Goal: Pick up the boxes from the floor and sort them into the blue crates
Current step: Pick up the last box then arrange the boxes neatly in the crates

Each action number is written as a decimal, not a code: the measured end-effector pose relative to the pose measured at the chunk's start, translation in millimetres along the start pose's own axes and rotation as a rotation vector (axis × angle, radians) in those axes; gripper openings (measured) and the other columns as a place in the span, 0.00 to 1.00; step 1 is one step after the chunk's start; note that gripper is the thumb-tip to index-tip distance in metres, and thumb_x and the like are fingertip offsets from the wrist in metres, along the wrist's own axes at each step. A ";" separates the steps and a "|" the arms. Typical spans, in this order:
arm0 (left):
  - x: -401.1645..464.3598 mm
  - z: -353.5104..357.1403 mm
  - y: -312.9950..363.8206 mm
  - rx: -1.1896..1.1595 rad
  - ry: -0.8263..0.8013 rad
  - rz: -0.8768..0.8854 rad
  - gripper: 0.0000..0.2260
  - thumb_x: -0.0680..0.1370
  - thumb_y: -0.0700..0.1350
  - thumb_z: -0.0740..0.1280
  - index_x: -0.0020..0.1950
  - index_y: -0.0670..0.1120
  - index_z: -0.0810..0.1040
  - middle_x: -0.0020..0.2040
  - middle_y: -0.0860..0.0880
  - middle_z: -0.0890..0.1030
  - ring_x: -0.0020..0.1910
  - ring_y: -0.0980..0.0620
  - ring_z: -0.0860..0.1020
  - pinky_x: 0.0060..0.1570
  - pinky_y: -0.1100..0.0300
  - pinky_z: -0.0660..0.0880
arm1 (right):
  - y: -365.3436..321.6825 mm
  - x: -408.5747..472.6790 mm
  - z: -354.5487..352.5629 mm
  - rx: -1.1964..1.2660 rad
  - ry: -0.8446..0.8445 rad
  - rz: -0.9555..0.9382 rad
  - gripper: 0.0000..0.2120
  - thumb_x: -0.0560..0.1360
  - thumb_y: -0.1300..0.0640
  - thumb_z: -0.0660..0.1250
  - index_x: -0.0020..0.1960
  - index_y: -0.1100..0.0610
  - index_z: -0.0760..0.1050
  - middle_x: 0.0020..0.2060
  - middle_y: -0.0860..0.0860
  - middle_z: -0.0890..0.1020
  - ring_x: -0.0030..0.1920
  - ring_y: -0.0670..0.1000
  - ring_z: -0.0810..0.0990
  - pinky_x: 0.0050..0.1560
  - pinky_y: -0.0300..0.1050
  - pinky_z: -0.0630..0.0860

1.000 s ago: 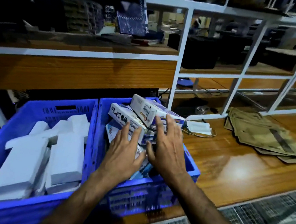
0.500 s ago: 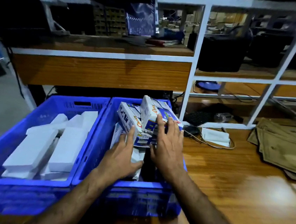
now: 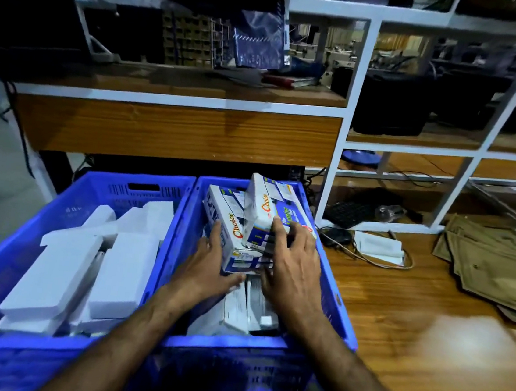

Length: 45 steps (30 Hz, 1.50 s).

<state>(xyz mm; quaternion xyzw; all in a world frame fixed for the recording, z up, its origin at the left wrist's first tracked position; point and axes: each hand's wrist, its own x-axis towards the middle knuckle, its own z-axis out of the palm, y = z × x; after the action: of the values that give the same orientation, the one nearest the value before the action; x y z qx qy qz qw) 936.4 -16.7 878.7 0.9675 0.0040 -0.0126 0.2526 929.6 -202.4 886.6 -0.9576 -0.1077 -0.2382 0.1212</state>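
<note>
While both hands reach into the right blue crate (image 3: pixel 327 285), the left hand (image 3: pixel 207 269) lies flat w/ fingers straight against the left side of a printed "Choice" box (image 3: pixel 227 233), thumb stretched under its near end. Right hand (image 3: pixel 293 269) rests on top of the pile, fingers spread & fairly straight, fingertips (image 3: pixel 279 226) touching a second "Choice" box (image 3: pixel 268 209) that leans tilted on the first. Neither hand is curled round anything. More printed cartons (image 3: pixel 238 308) lie lower in the same crate, partly hidden by the wrists; can't tell how many.

Left blue crate (image 3: pixel 68 201) sits touching the right one, side by side, & holds plain white boxes (image 3: pixel 121 273) stacked loosely at angles. Both crates stand on a wooden surface (image 3: pixel 396 321) in front of a white-framed shelf unit (image 3: pixel 351 116).

On the wood right of the crates: a small white device w/ a cable (image 3: pixel 378 246), then a heap of flat brown envelopes (image 3: pixel 496 274) further right. A dark keyboard (image 3: pixel 347 212) sits on the low shelf behind.
</note>
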 end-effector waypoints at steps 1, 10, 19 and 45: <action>3.4 -3.1 -1.8 0.000 0.003 0.013 0.55 0.73 0.63 0.73 0.80 0.55 0.33 0.79 0.41 0.57 0.74 0.41 0.68 0.66 0.51 0.71 | -3.1 -1.6 1.5 0.029 0.023 0.027 0.44 0.67 0.51 0.73 0.78 0.57 0.59 0.71 0.63 0.65 0.70 0.65 0.66 0.65 0.58 0.72; 17.5 -10.7 -28.4 0.044 -0.126 0.056 0.47 0.78 0.51 0.72 0.82 0.51 0.39 0.74 0.40 0.69 0.68 0.40 0.73 0.62 0.48 0.75 | -20.4 -23.0 5.0 0.095 -0.160 0.365 0.16 0.73 0.50 0.67 0.58 0.55 0.71 0.57 0.55 0.75 0.58 0.60 0.77 0.47 0.53 0.76; 19.6 1.1 -27.6 -0.009 -0.247 -0.042 0.52 0.77 0.60 0.69 0.80 0.45 0.32 0.77 0.40 0.67 0.70 0.40 0.73 0.65 0.52 0.73 | -29.1 -22.1 13.9 -0.027 -0.659 0.423 0.33 0.70 0.38 0.74 0.66 0.55 0.68 0.64 0.56 0.77 0.64 0.58 0.78 0.59 0.51 0.75; 53.6 -10.7 7.4 -0.523 -0.073 -0.381 0.39 0.74 0.57 0.72 0.76 0.44 0.56 0.70 0.46 0.70 0.62 0.44 0.77 0.34 0.60 0.79 | 38.6 32.5 21.7 0.043 -0.153 -0.075 0.44 0.64 0.48 0.73 0.77 0.49 0.59 0.59 0.55 0.73 0.56 0.61 0.75 0.48 0.52 0.76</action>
<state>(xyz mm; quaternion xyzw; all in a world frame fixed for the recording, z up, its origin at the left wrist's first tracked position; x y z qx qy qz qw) 990.4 -17.8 890.2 0.8505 0.1789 -0.0926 0.4859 977.1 -228.0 876.7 -0.9654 -0.1575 -0.1664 0.1243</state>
